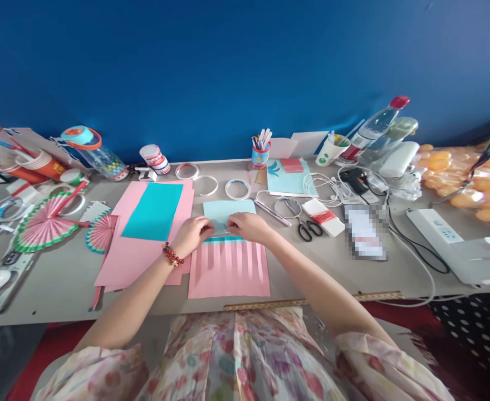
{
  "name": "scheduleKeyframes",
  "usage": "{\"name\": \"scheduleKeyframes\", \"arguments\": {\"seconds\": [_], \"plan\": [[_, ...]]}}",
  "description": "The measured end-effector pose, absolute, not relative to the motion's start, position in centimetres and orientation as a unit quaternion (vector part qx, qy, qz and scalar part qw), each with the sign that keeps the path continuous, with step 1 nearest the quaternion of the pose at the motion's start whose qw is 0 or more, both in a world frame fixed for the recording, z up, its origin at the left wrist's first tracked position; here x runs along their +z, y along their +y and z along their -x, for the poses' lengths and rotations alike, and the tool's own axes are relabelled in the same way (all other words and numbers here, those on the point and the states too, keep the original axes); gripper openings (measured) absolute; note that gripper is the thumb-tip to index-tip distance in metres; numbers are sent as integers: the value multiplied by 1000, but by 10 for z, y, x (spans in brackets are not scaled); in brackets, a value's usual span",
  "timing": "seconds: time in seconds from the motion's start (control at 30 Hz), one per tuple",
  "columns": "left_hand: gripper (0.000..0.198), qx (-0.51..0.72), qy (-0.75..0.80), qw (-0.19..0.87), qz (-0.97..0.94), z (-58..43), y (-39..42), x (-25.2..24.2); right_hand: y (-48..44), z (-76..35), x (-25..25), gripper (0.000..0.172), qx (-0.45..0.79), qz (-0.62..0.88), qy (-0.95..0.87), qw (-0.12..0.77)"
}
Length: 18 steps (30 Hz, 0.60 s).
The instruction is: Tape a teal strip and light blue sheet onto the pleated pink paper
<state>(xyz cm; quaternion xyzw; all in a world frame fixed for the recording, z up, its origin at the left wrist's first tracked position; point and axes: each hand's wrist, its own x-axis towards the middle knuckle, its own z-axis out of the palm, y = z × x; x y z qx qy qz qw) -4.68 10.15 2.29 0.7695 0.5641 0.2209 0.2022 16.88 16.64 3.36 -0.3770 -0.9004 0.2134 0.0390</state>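
Note:
A pleated pink sheet (229,270) lies at the table's front, with a narrow blue strip (236,239) along its far edge. Beyond it is a pale blue sheet (229,208). My left hand (192,236), with a red bead bracelet at the wrist, rests at that sheet's left near corner, its fingers pinched together. At the right near part of the same sheet, my right hand (249,227) has its fingers pressed together. What lies between the fingertips of either hand is too small to make out.
Left of the hands, a teal sheet (153,210) lies on pink paper (128,267). Folded paper fans (47,223) are farther left. On the right are black-handled scissors (309,230), a pen (273,213), a blurred phone (366,231) and a white power strip (441,239).

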Motion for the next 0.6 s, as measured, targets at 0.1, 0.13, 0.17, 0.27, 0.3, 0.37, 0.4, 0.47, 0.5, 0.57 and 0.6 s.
{"name": "scheduleKeyframes", "arguments": {"seconds": [0.1, 0.13, 0.17, 0.27, 0.3, 0.37, 0.4, 0.47, 0.5, 0.57, 0.6], "plan": [[20, 218, 560, 209, -771, 51, 103, 22, 166, -168, 36, 14, 211, 383, -899, 31], [19, 216, 559, 211, -772, 52, 103, 21, 166, -168, 36, 14, 209, 384, -899, 28], [19, 215, 558, 213, -773, 53, 103, 21, 166, -167, 36, 14, 208, 385, -899, 25], [17, 211, 557, 209, -776, 55, 102, 20, 167, -165, 34, 18, 200, 392, -898, 15], [17, 209, 556, 204, -778, 55, 101, 21, 167, -164, 32, 19, 197, 395, -897, 12], [16, 203, 552, 196, -785, 55, 101, 22, 168, -161, 30, 21, 193, 401, -896, 4], [15, 198, 550, 193, -788, 55, 100, 22, 169, -160, 29, 22, 191, 403, -895, 0], [15, 189, 546, 191, -793, 54, 100, 23, 170, -158, 29, 22, 189, 408, -893, -9], [14, 186, 546, 189, -795, 54, 100, 23, 170, -158, 30, 22, 189, 409, -893, -14], [14, 179, 548, 186, -796, 54, 101, 23, 171, -157, 32, 23, 190, 410, -892, -23], [14, 175, 548, 184, -797, 54, 101, 23, 172, -157, 33, 23, 191, 410, -891, -28]]}}
